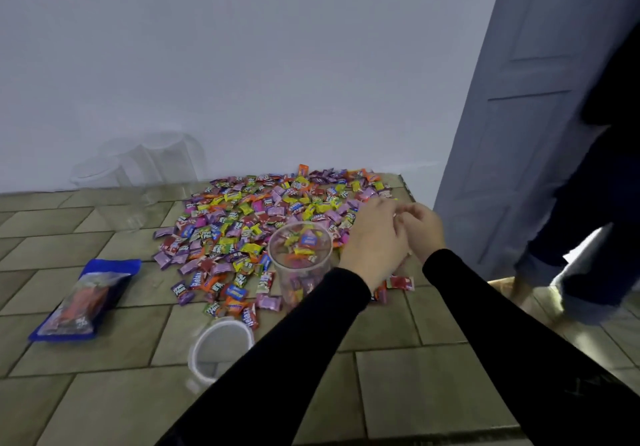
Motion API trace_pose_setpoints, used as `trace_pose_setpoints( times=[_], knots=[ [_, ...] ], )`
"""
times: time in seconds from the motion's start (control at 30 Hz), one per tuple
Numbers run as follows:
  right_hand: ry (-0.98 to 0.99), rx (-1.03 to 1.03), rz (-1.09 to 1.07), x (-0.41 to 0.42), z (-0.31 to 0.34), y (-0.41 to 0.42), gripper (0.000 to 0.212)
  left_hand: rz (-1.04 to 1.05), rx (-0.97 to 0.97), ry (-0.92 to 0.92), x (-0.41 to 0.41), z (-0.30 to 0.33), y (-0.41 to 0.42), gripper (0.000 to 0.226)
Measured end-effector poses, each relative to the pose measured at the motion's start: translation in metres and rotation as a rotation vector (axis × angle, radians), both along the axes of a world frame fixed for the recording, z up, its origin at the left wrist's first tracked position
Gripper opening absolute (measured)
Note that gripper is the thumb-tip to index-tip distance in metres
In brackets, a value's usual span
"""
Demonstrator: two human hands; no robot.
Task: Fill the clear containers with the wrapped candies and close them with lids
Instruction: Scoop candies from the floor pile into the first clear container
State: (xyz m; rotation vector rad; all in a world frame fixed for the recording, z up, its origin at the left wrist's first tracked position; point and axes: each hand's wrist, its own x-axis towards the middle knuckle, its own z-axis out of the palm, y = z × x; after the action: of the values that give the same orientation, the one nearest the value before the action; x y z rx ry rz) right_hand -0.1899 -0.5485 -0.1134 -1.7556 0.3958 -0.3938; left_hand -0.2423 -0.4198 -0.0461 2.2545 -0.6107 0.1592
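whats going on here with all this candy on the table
A person in black sleeves is filling a clear plastic container with colourful wrapped candies spread across the tiled table. The container is partly filled and has no lid on; a white-rimmed round lid lies nearer the person. The left hand and right hand meet over the pile's right side; blur hides what they hold. More empty clear containers stand by the wall, and a blue bag lies at left.

Looks like a home: tiled counter (398, 359), plain white wall (242, 64) at 12 o'clock, panelled door (512, 116) at 2 o'clock.
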Motion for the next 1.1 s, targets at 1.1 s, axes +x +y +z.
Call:
trace_pose_setpoints(
  times=[1.1],
  knots=[
    [0.021,-0.814,0.385,0.112,-0.074,-0.025,0.040,0.499,0.658,-0.223,0.068,-0.148,-0.043,0.039]
  ],
)
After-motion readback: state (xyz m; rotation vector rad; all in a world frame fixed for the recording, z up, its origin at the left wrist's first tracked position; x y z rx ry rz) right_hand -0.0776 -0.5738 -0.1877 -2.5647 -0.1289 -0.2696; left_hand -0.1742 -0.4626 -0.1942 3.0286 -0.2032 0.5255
